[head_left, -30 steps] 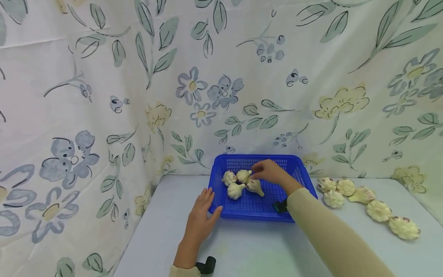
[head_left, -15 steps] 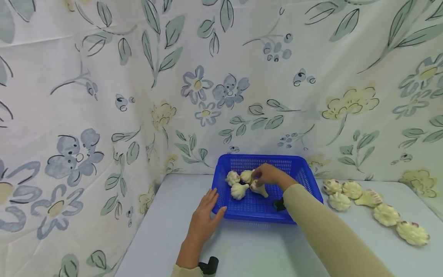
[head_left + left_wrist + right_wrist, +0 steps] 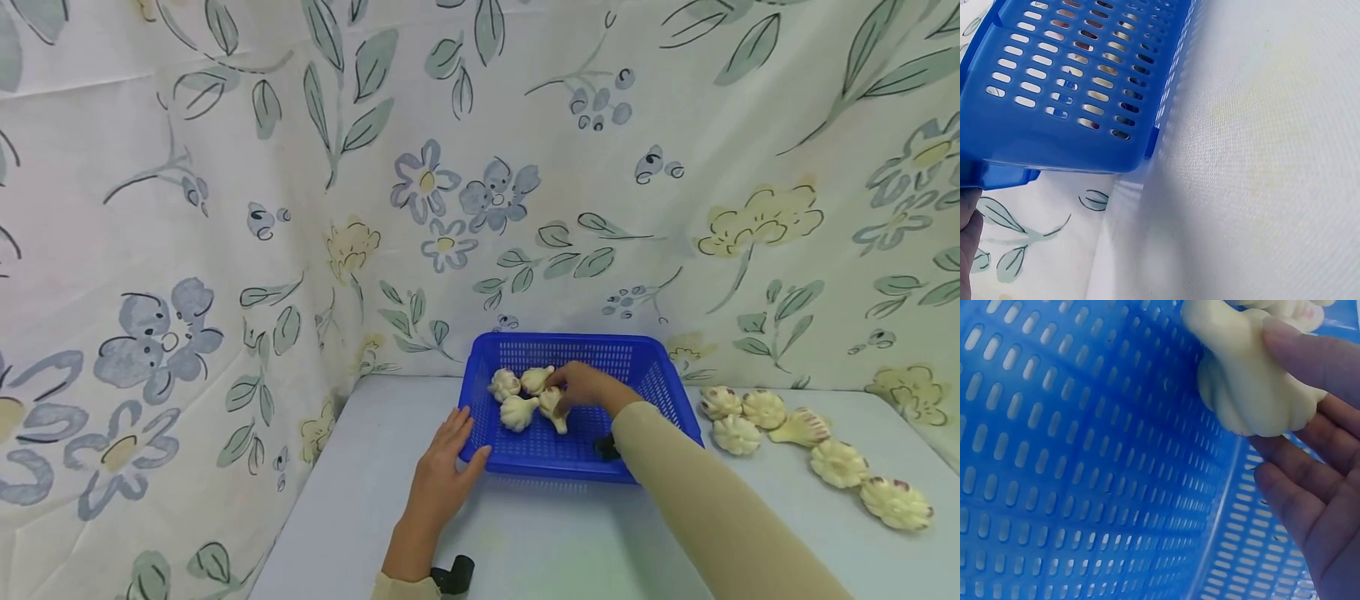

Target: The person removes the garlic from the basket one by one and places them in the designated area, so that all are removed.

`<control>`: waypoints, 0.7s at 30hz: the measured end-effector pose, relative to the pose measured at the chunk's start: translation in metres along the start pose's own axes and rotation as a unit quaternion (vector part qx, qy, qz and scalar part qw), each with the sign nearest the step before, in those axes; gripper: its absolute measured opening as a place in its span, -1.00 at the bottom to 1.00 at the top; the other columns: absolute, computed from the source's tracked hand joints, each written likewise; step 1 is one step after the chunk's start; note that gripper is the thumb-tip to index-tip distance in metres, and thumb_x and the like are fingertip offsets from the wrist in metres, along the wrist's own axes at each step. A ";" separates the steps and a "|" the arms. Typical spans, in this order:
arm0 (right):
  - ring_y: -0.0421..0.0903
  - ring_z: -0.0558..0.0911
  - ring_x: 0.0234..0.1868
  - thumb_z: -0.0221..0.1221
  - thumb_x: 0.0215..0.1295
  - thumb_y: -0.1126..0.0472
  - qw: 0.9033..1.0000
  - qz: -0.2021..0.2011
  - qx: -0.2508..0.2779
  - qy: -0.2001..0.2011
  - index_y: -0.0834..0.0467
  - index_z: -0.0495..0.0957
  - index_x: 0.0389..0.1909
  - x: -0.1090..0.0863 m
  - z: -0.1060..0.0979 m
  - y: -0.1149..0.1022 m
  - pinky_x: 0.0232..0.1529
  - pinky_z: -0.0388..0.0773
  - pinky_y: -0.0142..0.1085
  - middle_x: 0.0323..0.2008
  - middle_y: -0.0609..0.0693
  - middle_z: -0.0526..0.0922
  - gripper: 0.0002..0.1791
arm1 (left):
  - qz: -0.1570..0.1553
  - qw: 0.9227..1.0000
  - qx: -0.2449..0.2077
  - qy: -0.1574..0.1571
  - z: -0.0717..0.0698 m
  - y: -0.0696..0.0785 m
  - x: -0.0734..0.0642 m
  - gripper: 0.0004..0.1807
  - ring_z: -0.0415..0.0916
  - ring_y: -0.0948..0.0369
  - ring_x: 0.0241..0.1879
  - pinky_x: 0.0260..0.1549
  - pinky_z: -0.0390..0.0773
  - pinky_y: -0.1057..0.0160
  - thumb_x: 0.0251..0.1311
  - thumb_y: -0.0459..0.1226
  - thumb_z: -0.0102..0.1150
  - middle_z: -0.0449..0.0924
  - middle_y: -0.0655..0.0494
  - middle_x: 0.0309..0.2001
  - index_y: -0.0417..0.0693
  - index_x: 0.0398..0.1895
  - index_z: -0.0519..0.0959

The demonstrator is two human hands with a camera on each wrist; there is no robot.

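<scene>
A blue plastic basket (image 3: 555, 471) stands on the white table with several garlic bulbs in its left half. Inside it, my right hand (image 3: 596, 387) grips one garlic bulb (image 3: 553, 408) whose stem points toward me. The right wrist view shows the thumb on one side of this bulb (image 3: 1254, 381) and the fingers on the other. Beside it lie three more bulbs, one of them a pale bulb (image 3: 517, 412) on the near side. My left hand (image 3: 442, 471) rests against the basket's front left corner with its fingers extended. In the left wrist view only a little of that hand shows.
On the table right of the basket, a curved row of several garlic bulbs (image 3: 838, 464) runs toward me. A floral curtain (image 3: 555, 208) hangs behind the table and along its left side. Each wrist wears a black camera mount (image 3: 453, 575).
My right hand has come down onto the near right bulb in the basket and taken hold of it; the bulb's stem has swung toward me. My left hand stays at the basket corner.
</scene>
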State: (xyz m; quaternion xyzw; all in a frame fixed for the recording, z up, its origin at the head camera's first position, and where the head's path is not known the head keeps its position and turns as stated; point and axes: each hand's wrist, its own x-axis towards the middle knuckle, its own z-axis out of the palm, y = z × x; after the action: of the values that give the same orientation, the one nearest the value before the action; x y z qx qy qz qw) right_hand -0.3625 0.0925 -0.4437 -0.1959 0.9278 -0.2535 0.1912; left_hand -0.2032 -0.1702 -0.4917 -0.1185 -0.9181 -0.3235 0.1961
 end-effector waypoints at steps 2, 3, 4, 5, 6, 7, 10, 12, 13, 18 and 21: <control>0.06 0.57 0.10 0.48 -0.02 0.25 1.000 0.005 0.000 -0.001 0.18 0.60 0.14 0.000 0.001 0.000 0.13 0.56 -0.01 0.13 0.11 0.62 -0.39 | 0.001 1.000 0.000 0.000 0.000 -0.001 0.000 -0.26 0.15 0.08 0.49 0.38 0.25 -0.03 0.36 0.20 -0.01 0.27 0.13 0.46 -0.16 0.35 0.43; 0.08 0.57 0.13 0.48 -0.02 0.24 1.000 0.009 -0.003 -0.002 0.18 0.59 0.17 0.000 0.002 0.000 0.15 0.55 0.00 0.14 0.12 0.61 -0.36 | 0.001 1.000 -0.001 0.001 0.000 -0.001 0.000 -0.26 0.15 0.09 0.49 0.38 0.25 -0.03 0.35 0.20 -0.01 0.27 0.13 0.46 -0.16 0.35 0.43; 0.10 0.56 0.15 0.49 -0.03 0.23 1.000 0.013 -0.005 -0.002 0.19 0.57 0.19 0.000 0.003 0.000 0.17 0.54 0.01 0.15 0.13 0.60 -0.34 | 0.001 1.000 -0.003 0.001 0.000 -0.001 0.000 -0.26 0.14 0.10 0.49 0.38 0.25 -0.02 0.35 0.20 -0.01 0.27 0.14 0.46 -0.16 0.35 0.43; 0.12 0.54 0.18 0.50 -0.03 0.21 1.000 0.015 -0.012 -0.001 0.19 0.56 0.20 -0.001 0.003 0.000 0.19 0.52 0.02 0.17 0.14 0.59 -0.32 | 0.001 1.000 -0.004 0.001 0.000 -0.001 0.000 -0.26 0.14 0.12 0.49 0.38 0.25 -0.02 0.35 0.20 0.00 0.27 0.15 0.46 -0.15 0.35 0.43; 0.12 0.54 0.18 0.50 -0.04 0.20 1.000 0.016 -0.016 -0.002 0.19 0.56 0.21 -0.001 0.004 0.000 0.19 0.52 0.02 0.17 0.14 0.59 -0.30 | 0.000 1.000 -0.006 0.002 0.000 -0.002 0.000 -0.27 0.13 0.13 0.49 0.38 0.25 -0.01 0.35 0.20 0.01 0.26 0.15 0.46 -0.14 0.35 0.43; 0.11 0.55 0.17 0.50 -0.04 0.19 1.000 0.016 -0.019 -0.003 0.21 0.55 0.21 -0.001 0.004 0.000 0.19 0.52 0.01 0.16 0.15 0.60 -0.29 | 0.002 1.000 -0.006 0.003 0.001 -0.002 0.000 -0.27 0.14 0.12 0.49 0.38 0.26 -0.02 0.35 0.20 0.01 0.26 0.16 0.46 -0.14 0.35 0.43; 0.05 0.58 0.09 0.51 -0.05 0.18 1.000 0.018 -0.020 -0.005 0.22 0.56 0.20 -0.001 0.005 0.001 0.14 0.55 -0.03 0.12 0.12 0.63 -0.29 | 0.003 1.000 -0.010 0.006 0.001 -0.003 0.000 -0.29 0.16 0.09 0.48 0.36 0.27 -0.03 0.34 0.17 0.04 0.27 0.16 0.46 -0.12 0.35 0.43; 0.01 0.60 0.03 0.51 -0.05 0.19 1.000 0.015 -0.017 -0.009 0.24 0.57 0.18 -0.001 0.006 0.002 0.10 0.57 -0.05 0.09 0.12 0.65 -0.30 | 0.002 1.000 -0.012 0.007 0.001 -0.004 0.001 -0.30 0.16 0.09 0.48 0.36 0.28 -0.03 0.34 0.16 0.06 0.27 0.16 0.46 -0.12 0.35 0.43; 0.01 0.60 0.03 0.51 -0.06 0.20 1.000 0.014 -0.015 -0.012 0.25 0.57 0.18 -0.002 0.006 0.002 0.11 0.57 -0.06 0.09 0.12 0.65 -0.31 | 0.003 1.000 -0.012 0.007 0.002 -0.004 0.001 -0.30 0.17 0.08 0.48 0.35 0.28 -0.03 0.34 0.16 0.06 0.27 0.15 0.46 -0.13 0.35 0.43; 0.04 0.59 0.11 0.51 -0.05 0.20 1.000 0.015 -0.010 -0.020 0.24 0.57 0.18 -0.003 0.008 0.002 0.17 0.54 -0.01 0.13 0.12 0.63 -0.31 | -0.005 1.000 -0.019 0.001 0.001 -0.004 0.000 -0.27 0.14 0.12 0.49 0.35 0.28 -0.05 0.34 0.19 0.04 0.27 0.15 0.46 -0.14 0.35 0.43; 0.04 0.58 0.12 0.50 -0.05 0.19 1.000 0.016 -0.010 -0.020 0.22 0.57 0.19 -0.003 0.009 0.003 0.20 0.52 0.01 0.13 0.11 0.63 -0.31 | -0.007 1.000 -0.022 -0.002 0.001 -0.004 0.000 -0.26 0.12 0.16 0.49 0.36 0.28 -0.04 0.33 0.21 0.02 0.27 0.16 0.46 -0.14 0.35 0.43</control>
State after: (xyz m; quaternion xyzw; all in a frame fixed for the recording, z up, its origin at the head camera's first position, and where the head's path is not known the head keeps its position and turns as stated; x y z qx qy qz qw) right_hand -0.3564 0.0928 -0.4520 -0.1884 0.9291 -0.2377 0.2118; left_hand -0.2051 -0.1727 -0.4947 -0.1168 -0.9121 -0.3445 0.1894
